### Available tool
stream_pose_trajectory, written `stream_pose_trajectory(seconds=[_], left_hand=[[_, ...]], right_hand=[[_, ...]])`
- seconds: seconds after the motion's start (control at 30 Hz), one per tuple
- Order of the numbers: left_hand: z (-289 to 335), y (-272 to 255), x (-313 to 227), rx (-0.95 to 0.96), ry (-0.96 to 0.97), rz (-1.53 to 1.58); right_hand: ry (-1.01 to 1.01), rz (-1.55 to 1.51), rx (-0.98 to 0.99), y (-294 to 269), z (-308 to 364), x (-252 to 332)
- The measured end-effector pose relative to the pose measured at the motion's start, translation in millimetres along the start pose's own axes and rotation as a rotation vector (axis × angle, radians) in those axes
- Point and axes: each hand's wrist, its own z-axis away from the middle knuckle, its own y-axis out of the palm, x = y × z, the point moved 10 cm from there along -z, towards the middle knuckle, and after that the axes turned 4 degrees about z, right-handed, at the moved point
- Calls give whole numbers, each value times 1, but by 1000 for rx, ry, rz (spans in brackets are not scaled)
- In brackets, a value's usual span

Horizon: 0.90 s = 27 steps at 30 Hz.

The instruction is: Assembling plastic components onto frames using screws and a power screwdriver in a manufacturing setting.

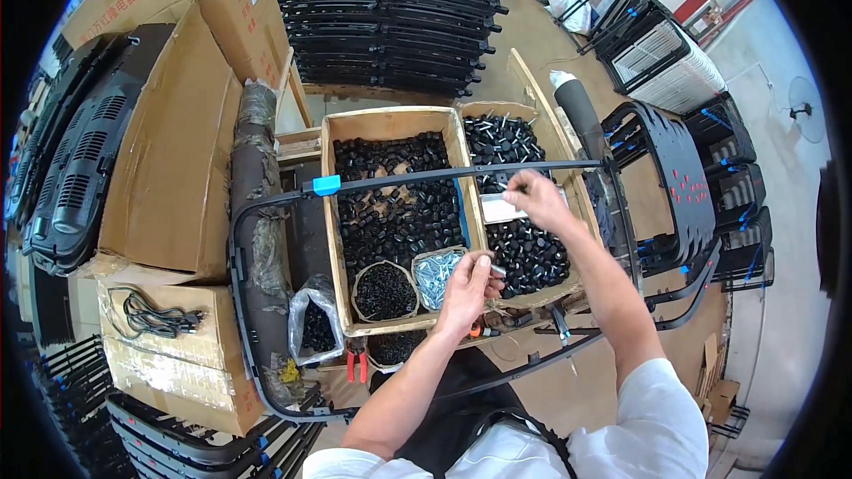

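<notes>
A large black frame with rounded corners lies across the wooden bins. My right hand is closed in a pinch just under the frame's far bar; a small pale tip shows at its fingers, too small to name. Below it lies a white flat piece on the right bin's black-headed studs. My left hand is closed near the middle divider, with a small silvery piece sticking out at its fingertips. Close beside that hand sits a bag of silver screws.
The left bin holds black caps and a round tub of small black parts. Red-handled pliers hang at its near edge. A carton with a coiled cable stands left; stacked black frames rise behind, with more at right.
</notes>
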Motion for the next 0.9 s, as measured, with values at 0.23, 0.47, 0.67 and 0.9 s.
stream_pose_trajectory(seconds=[0.23,0.47,0.67,0.9], left_hand=[[65,-37,8,-61,38,-186],[107,-70,19,-159,36,-242],[126,-80,28,-232,88,-244],[148,-59,41,-251,92,-394]], right_hand=[[-318,358,-9,0,-64,48],[-471,470,47,14,-66,53],[-465,674,-17,16,-78,62],[-377,758,-72,20,-97,50]])
